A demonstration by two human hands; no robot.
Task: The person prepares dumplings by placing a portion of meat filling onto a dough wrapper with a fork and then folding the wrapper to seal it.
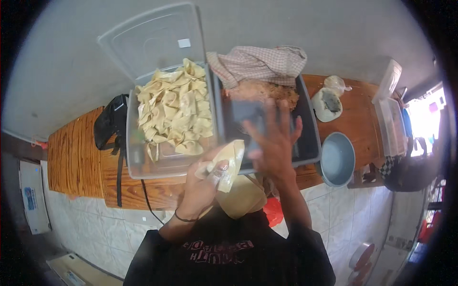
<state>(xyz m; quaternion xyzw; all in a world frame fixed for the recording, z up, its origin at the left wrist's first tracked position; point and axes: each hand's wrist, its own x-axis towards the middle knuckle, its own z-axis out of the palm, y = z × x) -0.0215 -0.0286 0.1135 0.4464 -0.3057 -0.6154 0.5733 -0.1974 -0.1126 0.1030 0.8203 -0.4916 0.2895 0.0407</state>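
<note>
My left hand [196, 193] is closed around a pale, floury wonton wrapper [234, 159], the thumb pressing on its face. Below it, close to my body, lies a stack of flat wrappers [243, 198]. My right hand [275, 150] is over the dark grey tray [312, 136], fingers spread and smeared by motion, with nothing seen in them. At the far end of that tray sits a pinkish minced filling [260, 93], partly under a checked cloth [262, 64]. To the left, a clear plastic box [134, 159] holds a heap of folded wontons [174, 112].
The box's lid [152, 38] leans against the wall. A black bag [109, 121] with straps lies left on the wooden table [76, 152]. Right of the tray are a grey-blue bowl [338, 159], a white tub [327, 105], a knotted plastic bag [336, 85] and another clear box [391, 124].
</note>
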